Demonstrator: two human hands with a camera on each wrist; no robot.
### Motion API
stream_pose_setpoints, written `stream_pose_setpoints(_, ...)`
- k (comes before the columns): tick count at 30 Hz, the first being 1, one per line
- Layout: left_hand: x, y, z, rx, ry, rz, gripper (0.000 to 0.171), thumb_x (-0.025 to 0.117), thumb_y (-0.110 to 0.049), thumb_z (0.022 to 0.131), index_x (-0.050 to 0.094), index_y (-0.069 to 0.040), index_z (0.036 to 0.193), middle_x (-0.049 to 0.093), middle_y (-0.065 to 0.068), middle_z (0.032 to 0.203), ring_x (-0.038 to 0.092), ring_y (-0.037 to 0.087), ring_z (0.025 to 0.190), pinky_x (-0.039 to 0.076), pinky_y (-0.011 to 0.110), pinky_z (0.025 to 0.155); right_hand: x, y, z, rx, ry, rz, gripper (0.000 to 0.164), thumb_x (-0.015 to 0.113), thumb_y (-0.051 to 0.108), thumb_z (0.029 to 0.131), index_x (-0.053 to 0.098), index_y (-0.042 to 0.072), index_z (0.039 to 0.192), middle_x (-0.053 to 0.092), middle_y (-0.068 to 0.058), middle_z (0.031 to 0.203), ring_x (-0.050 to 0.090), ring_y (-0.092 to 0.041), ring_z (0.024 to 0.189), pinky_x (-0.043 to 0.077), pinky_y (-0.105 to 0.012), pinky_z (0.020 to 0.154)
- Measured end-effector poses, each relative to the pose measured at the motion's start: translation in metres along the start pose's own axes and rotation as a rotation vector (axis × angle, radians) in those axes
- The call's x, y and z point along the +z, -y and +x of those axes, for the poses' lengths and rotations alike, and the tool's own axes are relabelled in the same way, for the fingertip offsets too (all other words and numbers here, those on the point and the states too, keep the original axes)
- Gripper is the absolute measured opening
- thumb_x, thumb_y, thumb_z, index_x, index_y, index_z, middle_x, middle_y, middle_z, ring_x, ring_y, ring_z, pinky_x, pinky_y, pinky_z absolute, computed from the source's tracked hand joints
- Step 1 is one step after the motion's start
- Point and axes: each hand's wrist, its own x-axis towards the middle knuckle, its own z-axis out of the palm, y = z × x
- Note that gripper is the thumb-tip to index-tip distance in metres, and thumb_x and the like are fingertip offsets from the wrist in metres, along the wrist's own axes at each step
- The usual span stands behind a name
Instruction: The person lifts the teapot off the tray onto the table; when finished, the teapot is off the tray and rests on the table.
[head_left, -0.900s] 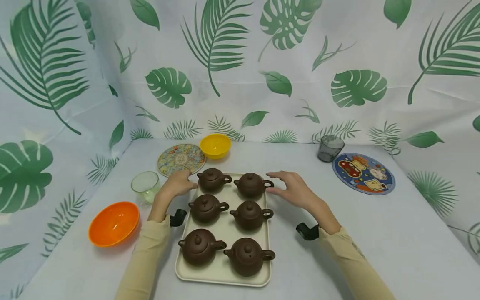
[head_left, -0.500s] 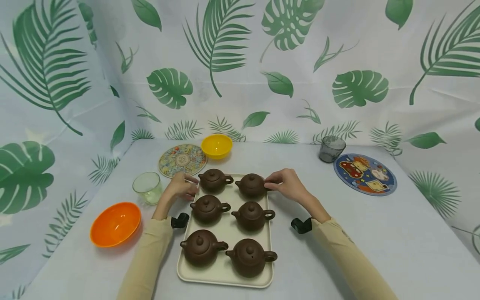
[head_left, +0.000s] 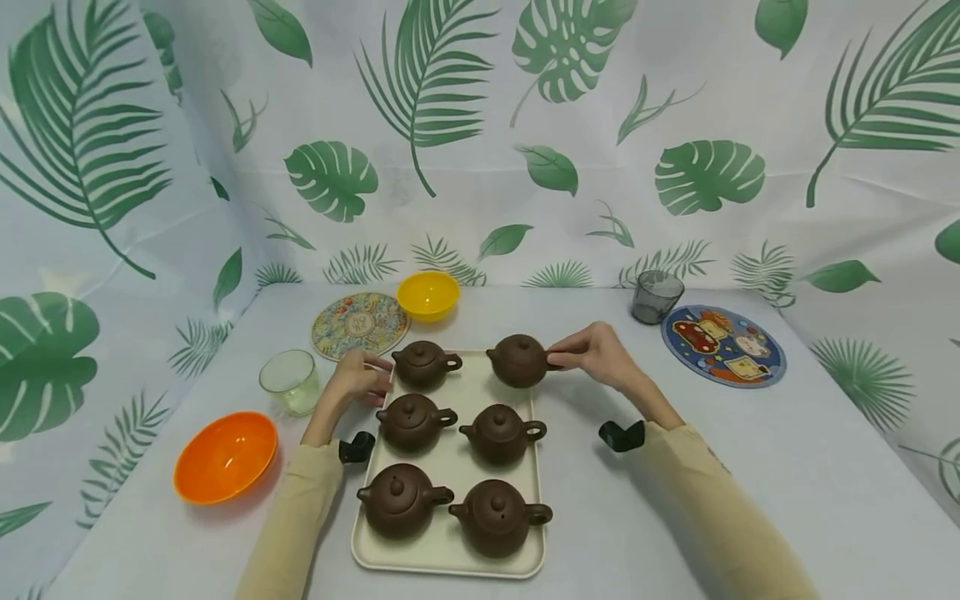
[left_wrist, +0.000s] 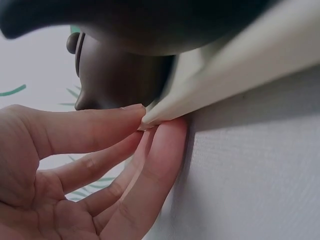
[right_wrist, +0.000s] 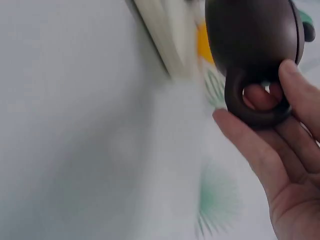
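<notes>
My right hand (head_left: 602,357) holds a dark brown teapot (head_left: 519,361) by its loop handle, raised over the far right corner of the cream tray (head_left: 450,560). In the right wrist view the thumb and fingers grip the teapot handle (right_wrist: 260,116). On the tray's left side, my left hand (head_left: 352,385) pinches the rim; the left wrist view has the thumb above the tray edge (left_wrist: 200,92) and fingers below. Several more brown teapots stand on the tray in two columns, including one (head_left: 422,364) close to my left hand.
To the left are an orange bowl (head_left: 227,458) and a pale green glass (head_left: 291,383). A patterned round mat (head_left: 360,325) and a yellow bowl (head_left: 428,297) lie behind the tray. A grey glass (head_left: 657,297) and a blue round mat (head_left: 723,346) are at the far right.
My right hand has taken the far right teapot by its handle and lifted it, moving slightly right. My left hand has closed from relaxed beside the tray to a pinch on its rim.
</notes>
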Motion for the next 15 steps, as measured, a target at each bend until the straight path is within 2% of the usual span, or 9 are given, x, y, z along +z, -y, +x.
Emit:
stream_pose_setpoints(2, 0.000, 0.000, 0.000, 0.008, -0.002, 0.001, 0.037, 0.063, 0.007, 0.084, 0.060, 0.010, 0.120, 0.063, 0.011, 0.079, 0.061, 0.012, 0.054, 0.058, 0.027, 0.052, -0.023, -0.003, -0.005, 0.011, -0.010, 0.013, 0.019, 0.072, 0.008, 0.085, 0.074, -0.007, 0.097, 0.072, -0.021, 0.087, 0.072, -0.022, 0.075, 0.057, -0.021, 0.069)
stream_pose_setpoints(8, -0.001, 0.000, 0.001, 0.009, 0.001, 0.003, 0.037, 0.062, 0.007, 0.084, 0.060, 0.010, 0.120, 0.064, 0.014, 0.083, 0.061, 0.013, 0.056, 0.058, 0.028, 0.053, -0.090, -0.024, -0.035, 0.099, -0.023, -0.072, 0.025, 0.068, 0.009, 0.089, 0.070, -0.010, 0.105, 0.072, -0.020, 0.090, 0.071, -0.014, 0.077, 0.057, -0.022, 0.071)
stream_pose_setpoints(11, -0.001, 0.001, 0.000, 0.012, 0.007, 0.002, 0.037, 0.063, 0.007, 0.083, 0.059, 0.010, 0.120, 0.064, 0.017, 0.088, 0.061, 0.014, 0.055, 0.058, 0.029, 0.053, -0.112, -0.037, -0.053, 0.144, -0.031, -0.126, 0.027, 0.067, 0.011, 0.090, 0.069, -0.010, 0.106, 0.073, -0.017, 0.087, 0.070, -0.014, 0.075, 0.057, -0.024, 0.067)
stream_pose_setpoints(15, 0.000, 0.003, -0.001, 0.016, 0.011, -0.010, 0.038, 0.063, 0.007, 0.082, 0.059, 0.011, 0.120, 0.063, 0.016, 0.086, 0.060, 0.014, 0.052, 0.058, 0.029, 0.052, -0.133, -0.051, -0.073, 0.199, -0.032, -0.205, 0.030, 0.068, 0.014, 0.090, 0.069, -0.010, 0.107, 0.073, -0.015, 0.086, 0.068, -0.013, 0.074, 0.056, -0.029, 0.063)
